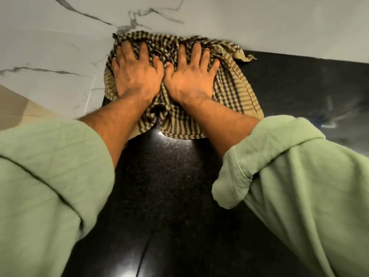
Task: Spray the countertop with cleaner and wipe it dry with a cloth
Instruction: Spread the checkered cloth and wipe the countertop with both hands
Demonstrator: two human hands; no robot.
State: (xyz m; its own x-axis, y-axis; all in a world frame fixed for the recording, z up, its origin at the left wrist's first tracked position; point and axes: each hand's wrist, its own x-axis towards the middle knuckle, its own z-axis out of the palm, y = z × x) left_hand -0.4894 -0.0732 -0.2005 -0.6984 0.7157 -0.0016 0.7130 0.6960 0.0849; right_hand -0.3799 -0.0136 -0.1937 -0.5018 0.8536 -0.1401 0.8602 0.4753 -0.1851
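Head view: cloth point(229, 92) under both flat hands point(163, 76).

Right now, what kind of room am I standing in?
Probably a kitchen, though it could be a bathroom. A polished black speckled countertop runs into a corner of white marble-veined wall tiles, and both hands press a checked cloth flat against it.

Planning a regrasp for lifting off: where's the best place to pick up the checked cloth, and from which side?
Take the checked cloth at its loose far-right corner, coming from the right. That corner trails free on the black countertop, clear of the left hand and right hand, which lie flat with fingers spread. The far edge is bunched against the marble wall, so it looks harder to pinch.
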